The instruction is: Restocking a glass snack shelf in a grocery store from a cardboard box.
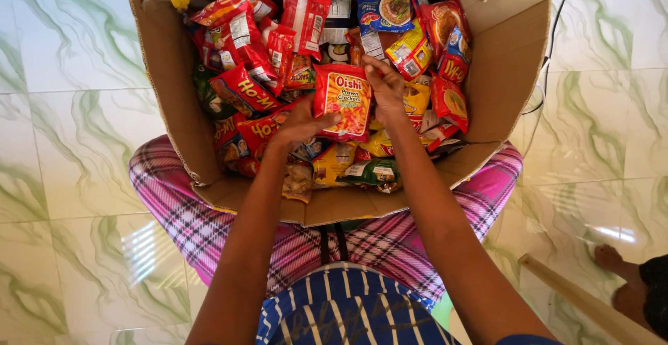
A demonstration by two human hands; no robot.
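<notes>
we see a big cardboard box (508,66) on the lap, open at the top and full of snack packets, mostly red ones with some yellow and green. in the middle, on top of the pile, stands a red and orange cracker packet (343,101). our left hand (300,123) pinches its lower left edge with thumb and fingers, and our right hand (385,86) grips its top right edge, fingers curled on it.

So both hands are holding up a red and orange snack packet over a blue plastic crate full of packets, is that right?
Not quite: the head view shows a brown cardboard box, not a blue crate. Left hand and right hand do hold the red and orange snack packet.
</notes>
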